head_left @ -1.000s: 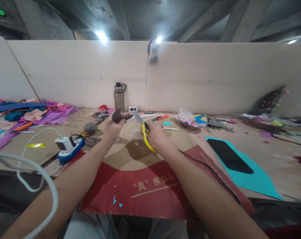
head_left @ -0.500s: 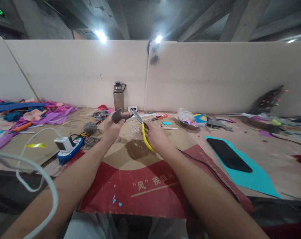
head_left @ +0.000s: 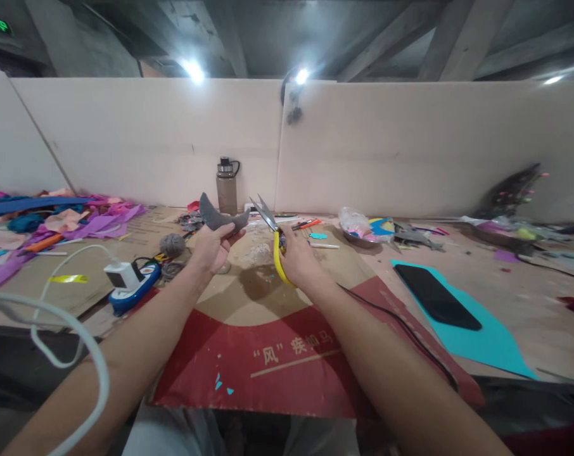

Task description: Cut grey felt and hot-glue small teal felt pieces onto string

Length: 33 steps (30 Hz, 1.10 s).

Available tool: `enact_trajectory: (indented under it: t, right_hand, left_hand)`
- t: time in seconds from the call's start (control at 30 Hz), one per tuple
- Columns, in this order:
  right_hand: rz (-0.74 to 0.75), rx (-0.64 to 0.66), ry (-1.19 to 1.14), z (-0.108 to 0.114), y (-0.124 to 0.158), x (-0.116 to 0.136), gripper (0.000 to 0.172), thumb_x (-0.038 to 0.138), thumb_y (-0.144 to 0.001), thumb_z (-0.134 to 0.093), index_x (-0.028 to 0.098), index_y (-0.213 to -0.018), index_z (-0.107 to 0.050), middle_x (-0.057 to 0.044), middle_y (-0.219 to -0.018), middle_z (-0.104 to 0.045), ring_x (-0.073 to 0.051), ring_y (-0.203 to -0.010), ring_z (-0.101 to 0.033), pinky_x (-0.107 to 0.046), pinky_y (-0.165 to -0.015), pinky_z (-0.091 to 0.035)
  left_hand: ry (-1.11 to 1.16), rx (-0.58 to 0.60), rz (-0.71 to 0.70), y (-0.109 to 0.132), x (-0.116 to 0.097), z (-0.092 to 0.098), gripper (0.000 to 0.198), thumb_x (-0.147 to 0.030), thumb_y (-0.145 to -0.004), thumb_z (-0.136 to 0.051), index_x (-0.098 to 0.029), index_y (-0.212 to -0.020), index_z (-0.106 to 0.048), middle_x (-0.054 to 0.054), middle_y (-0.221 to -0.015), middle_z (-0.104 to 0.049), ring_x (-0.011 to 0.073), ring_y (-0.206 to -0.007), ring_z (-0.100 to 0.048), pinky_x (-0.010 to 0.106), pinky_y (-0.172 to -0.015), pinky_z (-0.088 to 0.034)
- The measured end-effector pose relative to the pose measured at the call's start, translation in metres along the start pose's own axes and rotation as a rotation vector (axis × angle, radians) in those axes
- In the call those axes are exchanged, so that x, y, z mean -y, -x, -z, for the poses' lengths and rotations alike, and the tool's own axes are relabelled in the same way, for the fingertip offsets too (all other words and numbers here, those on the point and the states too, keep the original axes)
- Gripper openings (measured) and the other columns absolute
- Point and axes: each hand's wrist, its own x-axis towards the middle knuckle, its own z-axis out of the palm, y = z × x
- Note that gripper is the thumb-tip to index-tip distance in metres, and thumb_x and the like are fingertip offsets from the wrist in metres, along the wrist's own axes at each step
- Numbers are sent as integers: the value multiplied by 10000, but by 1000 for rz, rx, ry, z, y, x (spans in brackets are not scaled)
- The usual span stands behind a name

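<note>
My left hand (head_left: 211, 247) is closed on a curved piece of grey felt (head_left: 215, 218), holding it up above the cardboard. My right hand (head_left: 299, 256) grips yellow-handled scissors (head_left: 274, 244); their blades are parted and point up and left, a short gap away from the felt's right tip. Both hands hover over the middle of the brown and red cardboard sheet (head_left: 268, 354).
A grey water bottle (head_left: 225, 185) stands at the back wall. A white charger on a blue power strip (head_left: 128, 282) lies left, with a white cable (head_left: 54, 323). A black phone (head_left: 436, 296) rests on teal paper (head_left: 486, 342) at right. Purple and pink scraps (head_left: 78, 221) pile far left.
My left hand has turned and raised the grey felt, so its tip now points up. The scissor blades have opened and lifted slightly.
</note>
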Motion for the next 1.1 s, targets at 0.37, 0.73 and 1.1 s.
enact_trajectory:
  t: [0.37, 0.73, 1.1]
  right_hand:
    - [49, -46, 142, 3, 3, 3, 367, 385, -866, -487, 242, -1203, -504, -128, -1054, -568, -277, -1014, -530, -338, -831, -413]
    - [51, -6, 180, 4, 3, 0, 385, 302, -850, -499, 244, -1229, -470, -112, -1064, -603, -242, -899, -595, -302, -729, -425]
    - [41, 17, 293, 9, 4, 4, 398, 313, -861, -473, 247, -1253, -458, -108, -1061, -618, -242, -891, -619, -297, -689, -430]
  left_hand:
    - [-55, 27, -52, 0, 0, 1, 402, -81, -602, -680, -189, -977, -582, 23, -816, -680, 173, -783, -664, 241, -603, -505]
    - [-83, 46, -81, 3, 2, -2, 412, -79, -578, -697, -182, -964, -595, 25, -797, -683, 178, -765, -658, 257, -601, -505]
    - [-43, 62, -55, 3, 1, -2, 317, -51, -591, -688, -159, -878, -605, 38, -802, -694, 172, -764, -660, 240, -583, -514]
